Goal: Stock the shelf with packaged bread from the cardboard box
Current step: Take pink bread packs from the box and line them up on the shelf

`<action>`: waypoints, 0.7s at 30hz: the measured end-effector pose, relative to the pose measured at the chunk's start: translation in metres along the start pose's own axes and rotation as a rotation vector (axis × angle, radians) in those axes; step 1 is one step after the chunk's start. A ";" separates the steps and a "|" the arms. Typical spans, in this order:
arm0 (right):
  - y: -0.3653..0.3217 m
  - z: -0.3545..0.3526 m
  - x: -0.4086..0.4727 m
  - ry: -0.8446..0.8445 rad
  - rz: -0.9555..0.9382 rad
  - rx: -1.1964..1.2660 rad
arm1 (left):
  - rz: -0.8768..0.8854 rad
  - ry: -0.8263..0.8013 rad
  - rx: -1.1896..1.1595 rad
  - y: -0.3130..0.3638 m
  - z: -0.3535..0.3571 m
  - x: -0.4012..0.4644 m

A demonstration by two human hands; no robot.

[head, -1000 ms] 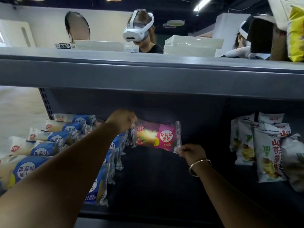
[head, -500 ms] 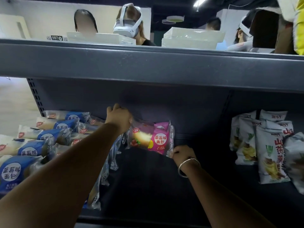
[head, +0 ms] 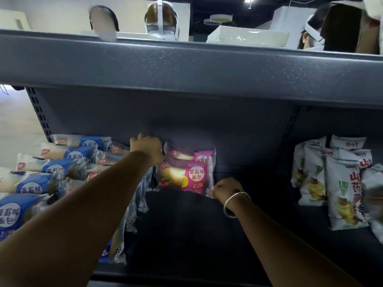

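On the dark grey shelf (head: 238, 235) two pink packs of strawberry bread (head: 186, 175) stand upright against the back panel (head: 207, 125), one pack behind the other. The front pack shows a pink label with white characters and a picture of a slice. The left hand (head: 147, 149) is at the upper left corner of these packs, with the fingers curled down over the edge of the wrapper; it seems to grip the corner, though the fingertips are hidden. The right hand (head: 226, 187) is at the lower right corner of the front pack, the fingers bent and closed on the wrapper edge. A thin metal bangle (head: 234, 204) sits on the right wrist.

Left of the pink packs, many blue packs of blueberry bread (head: 37, 183) lie in rows on the same shelf, some leaning on each other, and they fill that side up to the perforated upright (head: 40, 119). Right of the pink packs, well apart, white bags of snacks (head: 335, 187) stand behind a vertical divider post (head: 290, 133).

Above the pink packs the front edge of the upper shelf (head: 186, 67) crosses the whole view. Flat white boxes (head: 246, 37) rest on it. Behind it, people wearing white headsets (head: 161, 27) are seen, under a dark ceiling with a lamp. The cardboard box is not in sight.
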State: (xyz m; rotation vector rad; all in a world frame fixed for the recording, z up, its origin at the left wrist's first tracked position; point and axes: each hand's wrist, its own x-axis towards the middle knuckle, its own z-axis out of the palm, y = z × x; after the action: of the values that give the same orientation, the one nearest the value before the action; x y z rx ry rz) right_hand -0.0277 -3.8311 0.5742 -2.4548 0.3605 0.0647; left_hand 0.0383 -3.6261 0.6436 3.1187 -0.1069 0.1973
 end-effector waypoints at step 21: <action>-0.014 0.004 -0.073 0.076 0.019 0.001 | 0.107 0.034 -0.053 -0.007 -0.011 -0.060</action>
State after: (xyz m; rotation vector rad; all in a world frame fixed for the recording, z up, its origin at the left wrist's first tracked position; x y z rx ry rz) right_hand -0.0935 -3.8001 0.5890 -2.4580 0.4166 -0.0208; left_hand -0.0215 -3.6153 0.6466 3.0573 -0.2742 0.2440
